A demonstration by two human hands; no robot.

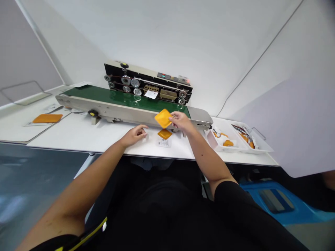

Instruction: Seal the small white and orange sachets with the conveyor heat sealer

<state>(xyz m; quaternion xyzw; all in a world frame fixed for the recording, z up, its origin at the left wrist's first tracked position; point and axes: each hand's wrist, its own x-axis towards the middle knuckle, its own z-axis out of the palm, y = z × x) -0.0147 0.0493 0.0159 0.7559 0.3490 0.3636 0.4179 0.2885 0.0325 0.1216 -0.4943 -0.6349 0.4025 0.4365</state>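
My right hand (181, 121) pinches an orange square packet (163, 118) by its right corner, holding it up in front of the conveyor's near side. Just below it, a second orange packet (164, 134) lies on the white table, by a clear printed sachet (164, 143). Over the table to the left is my left hand (134, 135), with nothing in it; its index finger is stretched out and the other fingers are loosely bent. A band sealer (149, 83) with a green conveyor belt (104, 96) stands behind both hands. A small white packet (151, 94) is at its rollers.
Two white trays (213, 142) at the right hold orange packets and other small items. Further orange packets (47, 118) lie at the table's left, near flat clear sachets. A black knob (92, 113) juts from the conveyor's front. A blue stool (288, 202) is below right.
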